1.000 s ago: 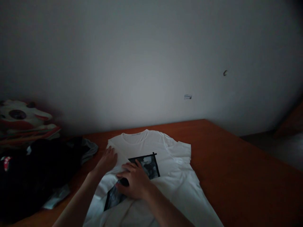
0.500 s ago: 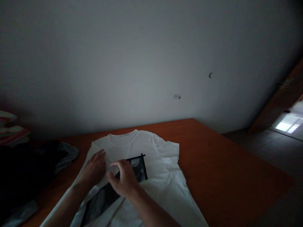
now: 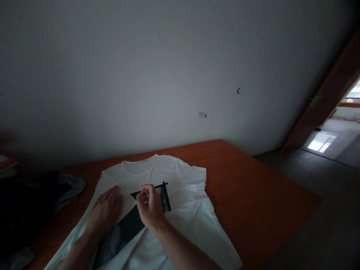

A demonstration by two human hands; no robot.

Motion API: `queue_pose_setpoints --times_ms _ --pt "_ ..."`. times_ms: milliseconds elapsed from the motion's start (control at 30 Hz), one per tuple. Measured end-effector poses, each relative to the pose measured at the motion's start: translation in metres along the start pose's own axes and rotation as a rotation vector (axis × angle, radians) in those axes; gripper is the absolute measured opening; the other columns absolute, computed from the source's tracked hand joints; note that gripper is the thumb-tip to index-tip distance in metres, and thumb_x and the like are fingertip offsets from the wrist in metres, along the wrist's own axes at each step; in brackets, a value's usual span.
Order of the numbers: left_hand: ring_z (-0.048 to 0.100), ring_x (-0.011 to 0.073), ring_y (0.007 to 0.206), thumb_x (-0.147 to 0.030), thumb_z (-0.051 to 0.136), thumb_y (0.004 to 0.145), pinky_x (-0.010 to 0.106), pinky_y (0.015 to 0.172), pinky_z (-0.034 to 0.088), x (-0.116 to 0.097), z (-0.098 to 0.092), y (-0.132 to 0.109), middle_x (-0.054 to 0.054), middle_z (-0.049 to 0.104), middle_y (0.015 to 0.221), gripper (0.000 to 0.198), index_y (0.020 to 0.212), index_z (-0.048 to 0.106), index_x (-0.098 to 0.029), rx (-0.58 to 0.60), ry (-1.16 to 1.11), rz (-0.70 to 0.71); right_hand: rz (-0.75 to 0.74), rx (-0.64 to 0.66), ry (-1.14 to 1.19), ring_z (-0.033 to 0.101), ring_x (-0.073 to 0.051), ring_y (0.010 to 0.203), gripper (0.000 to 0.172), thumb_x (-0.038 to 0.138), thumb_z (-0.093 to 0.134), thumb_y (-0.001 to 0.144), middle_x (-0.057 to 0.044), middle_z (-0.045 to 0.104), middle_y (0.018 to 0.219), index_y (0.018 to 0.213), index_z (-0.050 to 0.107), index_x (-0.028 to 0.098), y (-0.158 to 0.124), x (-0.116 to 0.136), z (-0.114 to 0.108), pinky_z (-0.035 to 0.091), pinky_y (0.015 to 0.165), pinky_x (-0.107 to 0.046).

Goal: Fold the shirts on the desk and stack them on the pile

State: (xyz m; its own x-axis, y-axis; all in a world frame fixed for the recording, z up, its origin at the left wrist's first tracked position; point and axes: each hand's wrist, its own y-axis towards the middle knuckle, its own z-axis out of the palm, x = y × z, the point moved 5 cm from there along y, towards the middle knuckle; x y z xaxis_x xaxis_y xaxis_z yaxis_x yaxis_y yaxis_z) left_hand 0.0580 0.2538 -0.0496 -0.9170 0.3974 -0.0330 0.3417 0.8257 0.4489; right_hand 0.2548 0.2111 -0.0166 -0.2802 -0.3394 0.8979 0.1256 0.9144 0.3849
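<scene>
A white T-shirt [image 3: 180, 176] with a dark square print lies face up on the orange-brown table [image 3: 253, 195], neck toward the wall. Its left side is folded inward over the print. My left hand [image 3: 105, 212] lies flat on that folded flap, fingers stretched out. My right hand [image 3: 150, 208] hovers over the print with fingers curled into a loose pinch; whether it grips the cloth I cannot make out.
A pile of dark and grey clothes [image 3: 33, 206] lies on the table at the left. The plain wall [image 3: 168, 75] stands right behind the table. A wooden door frame [image 3: 323, 101] and a lit floor show at the far right.
The view has swung to the right. My left hand slid down onto the folded flap. My right hand lifted off the print and curled its fingers.
</scene>
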Motion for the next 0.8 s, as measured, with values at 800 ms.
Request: queue_pose_setpoints --times_ms 800 --pt "0.048 0.0397 0.139 -0.007 0.029 0.091 0.069 0.104 0.045 -0.008 0.010 -0.014 0.015 0.060 0.144 0.056 0.119 0.073 -0.029 -0.017 0.119 0.314 0.130 0.617 -0.540 0.064 -0.013 0.062 0.021 0.040 0.064 0.091 0.002 0.073 0.071 0.082 0.073 0.023 -0.066 0.056 -0.165 0.032 0.050 -0.021"
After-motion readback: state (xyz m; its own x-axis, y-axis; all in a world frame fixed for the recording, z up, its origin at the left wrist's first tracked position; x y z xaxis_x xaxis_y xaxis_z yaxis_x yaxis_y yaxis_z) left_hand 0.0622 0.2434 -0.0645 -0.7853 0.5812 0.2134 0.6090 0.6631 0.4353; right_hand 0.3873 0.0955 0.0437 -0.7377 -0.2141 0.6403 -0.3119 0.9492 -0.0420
